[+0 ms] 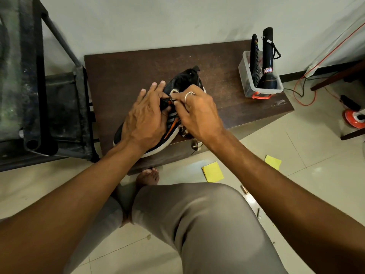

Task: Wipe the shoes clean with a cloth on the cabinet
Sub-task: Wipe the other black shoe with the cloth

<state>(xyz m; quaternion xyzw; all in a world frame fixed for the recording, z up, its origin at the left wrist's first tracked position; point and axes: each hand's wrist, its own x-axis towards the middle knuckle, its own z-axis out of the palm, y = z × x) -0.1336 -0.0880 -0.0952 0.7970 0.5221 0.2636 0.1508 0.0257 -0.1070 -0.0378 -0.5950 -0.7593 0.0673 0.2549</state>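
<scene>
– Shoe (183, 80): state its position.
– Head view. It lies on the dark brown cabinet (128, 76), near the front edge. The toe points toward the person and the heel toward the wall. It is black, with a white sole, grey stripes and an orange accent.
– Left hand (146, 119)?
– It rests flat on the front half of the shoe. The fingers are extended and spread, pressing down on the upper; nothing is grasped.
– Right hand (199, 113)?
– The fingertips pinch a small pale cloth (174, 93) and hold it against the lace area, just beside the left fingertips. A ring shows on one finger.
– Other items on the cabinet?
– A clear plastic box (246, 89) stands at the back right corner, well apart from the shoe. A black torch (266, 56) and a remote control (254, 56) stand upright in it.
– Floor?
– Yellow paper (213, 172) lies on the tiles, near the person's bare foot.
</scene>
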